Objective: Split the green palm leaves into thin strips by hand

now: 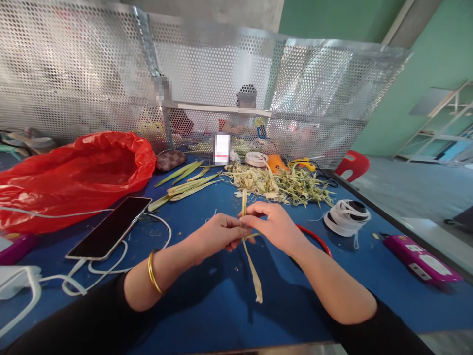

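Both hands meet over the middle of the blue table, pinching a pale yellow-green plant strip, perhaps a leaf or husk. One end of the strip stands up above the fingers, and a longer, drier end hangs down toward me. My left hand, with a gold bangle on its wrist, closes on the strip from the left. From the right, my right hand grips it with thumb and fingers. The fingertips overlap, so the exact hold is partly hidden. Beyond the hands lie several long green leaf pieces.
A heap of shredded plant strips lies at the back. At left are a red plastic bag, a phone and white cables. A white ribbon spool and purple packet stand at right. A perforated metal screen closes the back.
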A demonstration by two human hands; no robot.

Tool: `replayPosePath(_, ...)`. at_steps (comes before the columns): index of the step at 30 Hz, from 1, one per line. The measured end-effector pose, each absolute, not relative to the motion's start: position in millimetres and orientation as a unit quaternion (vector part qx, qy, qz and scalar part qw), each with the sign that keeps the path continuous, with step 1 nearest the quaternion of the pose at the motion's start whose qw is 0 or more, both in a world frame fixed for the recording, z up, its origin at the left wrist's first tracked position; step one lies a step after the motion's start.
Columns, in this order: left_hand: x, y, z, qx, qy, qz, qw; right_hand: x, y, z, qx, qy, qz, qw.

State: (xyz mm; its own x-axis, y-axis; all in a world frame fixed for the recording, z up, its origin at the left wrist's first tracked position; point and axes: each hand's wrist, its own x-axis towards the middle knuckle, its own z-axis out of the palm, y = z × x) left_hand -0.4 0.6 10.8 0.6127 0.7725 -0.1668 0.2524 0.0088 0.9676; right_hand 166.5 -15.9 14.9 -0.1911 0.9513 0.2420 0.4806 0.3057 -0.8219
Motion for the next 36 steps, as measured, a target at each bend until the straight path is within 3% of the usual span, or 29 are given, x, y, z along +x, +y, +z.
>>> replayPosePath(3,2,-1,8,0.681,0.39,0.21,0.584,161,-15,7,-0.491,-0.665,0.368,0.426)
replayPosePath(7,2,-2,9,0.683,0.382,0.209,0.587,155,-18,1,-0.517,-0.642,0.294,0.483)
replayPosePath(14,6,-7,7,0.692,0.37,0.19,0.589,148,-21,-3,-0.508,-0.674,0.206,0.495)
replayPosePath(18,7,-7,8,0.656,0.383,0.231,0.608,154,-21,4,-0.491,-0.728,0.062,0.475)
replayPosePath(22,2,-2,14,0.575,0.398,0.294,0.651,169,-18,14,-0.512,-0.666,-0.042,0.541)
replayPosePath(25,-2,1,18,0.542,0.395,0.314,0.672,175,-12,14,-0.556,-0.601,0.097,0.566)
replayPosePath(30,-2,1,15,0.536,0.387,0.298,0.689,167,-7,6,-0.494,-0.57,0.451,0.477)
replayPosePath(36,0,-1,9,0.534,0.386,0.285,0.696,159,-12,9,-0.483,-0.559,0.456,0.496)
